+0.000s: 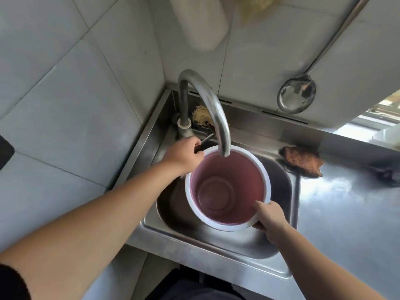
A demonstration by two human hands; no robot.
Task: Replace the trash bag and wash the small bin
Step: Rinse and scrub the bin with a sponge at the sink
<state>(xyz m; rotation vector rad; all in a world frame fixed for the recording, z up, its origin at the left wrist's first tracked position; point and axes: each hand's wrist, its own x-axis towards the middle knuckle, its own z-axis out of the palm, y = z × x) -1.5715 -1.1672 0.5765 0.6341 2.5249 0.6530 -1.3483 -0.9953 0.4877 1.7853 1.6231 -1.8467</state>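
Observation:
The small bin (229, 187) is round, pink inside with a white rim, and empty. It sits upright in the steel sink (281, 182), directly under the spout of the curved faucet (207, 105). My right hand (270, 217) grips the bin's near right rim. My left hand (186, 156) is closed around the dark faucet lever (205, 139) behind the bin's left edge. No water is visible at the spout. No trash bag is in view.
A brown cloth (303, 161) lies on the steel counter (346, 208) right of the sink. A straw-coloured scrubber (201, 116) sits behind the faucet. A metal ladle (296, 96) hangs on the tiled wall.

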